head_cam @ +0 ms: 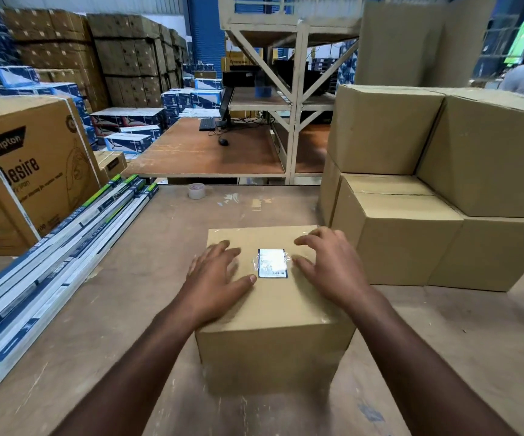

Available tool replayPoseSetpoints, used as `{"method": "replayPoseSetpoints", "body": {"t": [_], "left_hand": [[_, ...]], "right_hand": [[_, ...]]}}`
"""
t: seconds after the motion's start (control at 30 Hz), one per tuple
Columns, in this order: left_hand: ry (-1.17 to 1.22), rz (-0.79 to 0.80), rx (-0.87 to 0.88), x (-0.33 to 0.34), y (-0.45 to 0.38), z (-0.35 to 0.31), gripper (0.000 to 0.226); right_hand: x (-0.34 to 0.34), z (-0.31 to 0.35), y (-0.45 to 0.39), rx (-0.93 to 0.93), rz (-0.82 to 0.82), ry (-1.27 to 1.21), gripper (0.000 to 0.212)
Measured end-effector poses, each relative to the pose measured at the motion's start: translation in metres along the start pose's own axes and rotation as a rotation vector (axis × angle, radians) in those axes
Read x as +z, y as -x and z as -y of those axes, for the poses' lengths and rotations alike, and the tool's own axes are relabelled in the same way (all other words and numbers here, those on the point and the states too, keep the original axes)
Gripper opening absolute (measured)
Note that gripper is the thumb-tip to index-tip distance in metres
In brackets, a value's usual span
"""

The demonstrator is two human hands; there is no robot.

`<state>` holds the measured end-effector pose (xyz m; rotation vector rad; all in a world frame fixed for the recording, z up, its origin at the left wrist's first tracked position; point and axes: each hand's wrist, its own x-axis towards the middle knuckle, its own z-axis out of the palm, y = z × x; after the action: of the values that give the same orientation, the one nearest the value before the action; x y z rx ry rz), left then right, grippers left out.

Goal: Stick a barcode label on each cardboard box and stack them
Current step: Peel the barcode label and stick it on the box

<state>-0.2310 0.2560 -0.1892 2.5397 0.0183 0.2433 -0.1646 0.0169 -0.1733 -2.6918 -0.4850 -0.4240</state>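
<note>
I saw the plain brown cardboard box [270, 309] on the desk [97, 325], its white barcode label [272, 263] between my spread, empty fingers [223, 250]. Pressing the label edges flat would fix it well before stacking.

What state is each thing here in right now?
Front box: closed, on the table.
Barcode label: stuck on its top.
Left hand: open, flat on the box.
Right hand: open, fingers spread.
Stacked boxes: closed, piled right.
Tape roll: lying flat.
</note>
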Motion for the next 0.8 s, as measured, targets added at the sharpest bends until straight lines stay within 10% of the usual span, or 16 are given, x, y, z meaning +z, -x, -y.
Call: {"method": "replayPoseSetpoints", "body": {"t": [0.8], "left_hand": [[-0.033,0.006,0.122,0.021,-0.027,-0.003,0.074]], "right_hand": [[0.035,0.026,-0.029,0.043,0.055,-0.054,0.019]]}}
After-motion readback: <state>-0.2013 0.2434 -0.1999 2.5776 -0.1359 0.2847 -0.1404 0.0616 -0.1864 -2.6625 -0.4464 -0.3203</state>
